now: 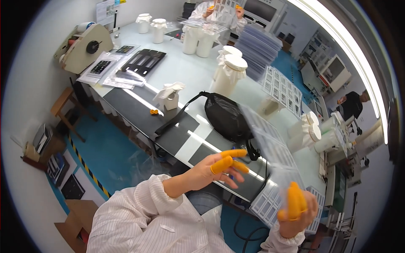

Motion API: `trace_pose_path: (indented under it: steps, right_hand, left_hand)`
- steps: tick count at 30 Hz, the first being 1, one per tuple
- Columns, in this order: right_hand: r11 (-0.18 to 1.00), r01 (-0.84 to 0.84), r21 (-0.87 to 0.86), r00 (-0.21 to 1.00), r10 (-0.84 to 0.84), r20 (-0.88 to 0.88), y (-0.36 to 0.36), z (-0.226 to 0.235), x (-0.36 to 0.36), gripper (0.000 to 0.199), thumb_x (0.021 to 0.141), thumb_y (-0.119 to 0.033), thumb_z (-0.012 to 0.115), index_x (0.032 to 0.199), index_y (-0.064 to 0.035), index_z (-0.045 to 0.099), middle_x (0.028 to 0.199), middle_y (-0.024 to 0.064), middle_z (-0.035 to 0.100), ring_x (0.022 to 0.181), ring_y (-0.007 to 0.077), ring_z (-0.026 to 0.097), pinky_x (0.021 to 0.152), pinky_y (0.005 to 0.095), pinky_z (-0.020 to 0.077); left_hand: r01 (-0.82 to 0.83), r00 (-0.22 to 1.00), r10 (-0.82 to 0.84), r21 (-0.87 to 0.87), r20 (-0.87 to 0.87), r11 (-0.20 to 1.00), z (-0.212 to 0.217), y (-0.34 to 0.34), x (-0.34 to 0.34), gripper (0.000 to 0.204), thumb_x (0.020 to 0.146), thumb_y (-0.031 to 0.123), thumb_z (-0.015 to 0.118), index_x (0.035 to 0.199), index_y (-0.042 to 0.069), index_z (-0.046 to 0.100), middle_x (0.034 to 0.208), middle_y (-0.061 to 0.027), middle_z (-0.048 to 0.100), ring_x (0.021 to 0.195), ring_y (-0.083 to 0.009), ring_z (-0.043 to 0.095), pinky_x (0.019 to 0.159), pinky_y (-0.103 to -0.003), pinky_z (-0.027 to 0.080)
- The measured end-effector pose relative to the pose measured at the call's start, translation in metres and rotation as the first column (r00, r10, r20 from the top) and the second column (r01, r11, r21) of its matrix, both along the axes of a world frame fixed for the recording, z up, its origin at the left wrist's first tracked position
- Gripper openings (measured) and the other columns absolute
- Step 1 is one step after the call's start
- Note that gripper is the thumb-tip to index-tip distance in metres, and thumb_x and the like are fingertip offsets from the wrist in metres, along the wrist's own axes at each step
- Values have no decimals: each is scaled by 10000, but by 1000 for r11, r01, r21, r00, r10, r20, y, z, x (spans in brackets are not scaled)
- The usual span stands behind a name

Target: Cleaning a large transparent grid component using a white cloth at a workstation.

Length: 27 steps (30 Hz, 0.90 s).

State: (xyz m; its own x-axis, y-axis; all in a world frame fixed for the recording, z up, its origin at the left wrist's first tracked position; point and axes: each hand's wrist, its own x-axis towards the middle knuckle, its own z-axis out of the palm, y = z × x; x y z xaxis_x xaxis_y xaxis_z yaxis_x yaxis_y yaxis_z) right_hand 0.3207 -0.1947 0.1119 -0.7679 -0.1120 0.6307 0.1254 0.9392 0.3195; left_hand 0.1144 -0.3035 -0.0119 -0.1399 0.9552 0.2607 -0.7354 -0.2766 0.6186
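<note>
My left hand [211,168] is over the near edge of the table, orange finger cots on several fingers. Its fingers are apart and hold nothing. At the right, my right hand [298,210], also in orange finger cots, is closed on the near end of a clear plastic tray [273,145]. Motion smears this tilted tray, which slants up and away to the left. Below it, beside my right hand, lie more clear compartment trays [266,205]. A black mesh waist bag [225,118] with a strap lies on the table beyond my left hand.
White cloth-covered jars [230,76] stand about the table [187,80]. A tall stack of plastic trays [257,48] rises at the back. Black panels [145,63] and a beige dispenser [90,46] sit at the left. Across the table, another person [202,12] holds a tray.
</note>
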Motion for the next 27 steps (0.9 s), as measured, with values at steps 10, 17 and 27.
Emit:
trace_pose_path:
  steps: [10, 17, 27]
  right_hand:
    - [795, -517, -318, 761, 597, 255, -21, -68, -106, 298, 752, -323, 630, 874, -51, 610, 944, 109, 576, 943, 302, 548, 815, 395, 433]
    - [236, -333, -913, 937, 189, -293, 14, -93, -128, 405, 856, -186, 537, 1174, 22, 397, 969, 141, 574, 830, 192, 577, 755, 278, 448]
    - [-107, -286, -952, 911, 277, -305, -29, -93, -119, 233, 925, -131, 377, 1082, 24, 450, 709, 84, 596, 519, 76, 520, 505, 177, 425]
  left_hand:
    - [-488, 871, 488, -206, -57, 848, -2, -81, -38, 367, 919, 183, 380, 1241, 6, 372, 1168, -177, 488, 998, -286, 555, 831, -399, 476]
    - [-533, 846, 497, -263, -194, 804, -3, -119, -55, 384, 897, 291, 425, 1127, -6, 497, 997, -179, 592, 859, -287, 618, 782, -359, 497]
    - [-980, -68, 734, 184, -676, 79, -7, -95, -92, 242, 857, 85, 502, 1079, -10, 509, 976, -96, 552, 786, -164, 530, 711, -252, 422]
